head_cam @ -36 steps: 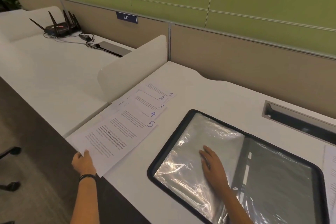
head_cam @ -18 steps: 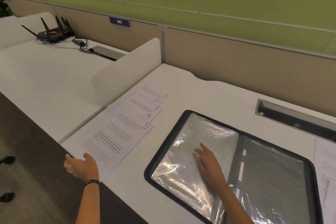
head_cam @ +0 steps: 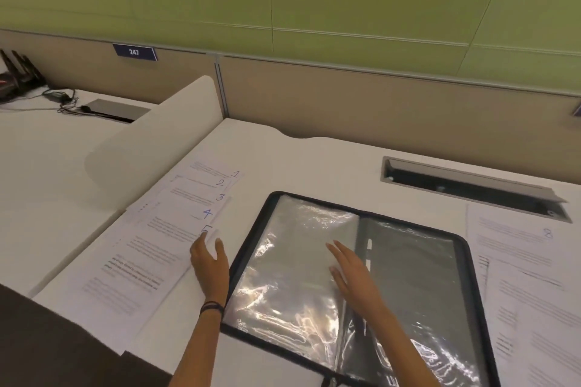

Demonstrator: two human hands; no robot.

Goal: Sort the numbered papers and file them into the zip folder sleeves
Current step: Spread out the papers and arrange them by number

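My left hand [head_cam: 209,264] lies on the top right corner of the sheet marked 5 [head_cam: 138,276], fingers on the paper and partly covering the blue number, thumb just beside the edge. I cannot tell whether I am pinching the corner or only touching it. That sheet tops a fan of 5 papers [head_cam: 188,198] along the left side of the white desk [head_cam: 314,163]. Each is a thin white page of printed text with a handwritten blue number in its top right corner, stepped so that 1, 2, 3, 4 and 5 run in a row toward me, and the nearest sheet hangs a little over the front edge of the desk. Just right of the fan the zip folder [head_cam: 475,280] lies open and flat, a rounded rectangle with a black zip rim. Inside it are clear plastic sleeves, glossy and wrinkled, with bright glare on the near left part. My right hand [head_cam: 352,273] rests palm down on the left-hand sleeve [head_cam: 283,286], beside the spine, fingers straight and slightly spread, gripping nothing. The right-hand sleeve [head_cam: 415,276] looks darker and greyer. Further right, touching the rim of the folder or nearly so, lies 1 more white sheet marked 8 [head_cam: 522,248], with other pages under it that I cannot count. A dark band [head_cam: 212,308] circles my left wrist. Behind the folder, a long metal-edged slot [head_cam: 465,185] is set into the desk, and a smooth white rounded divider [head_cam: 151,141] stands at the left.
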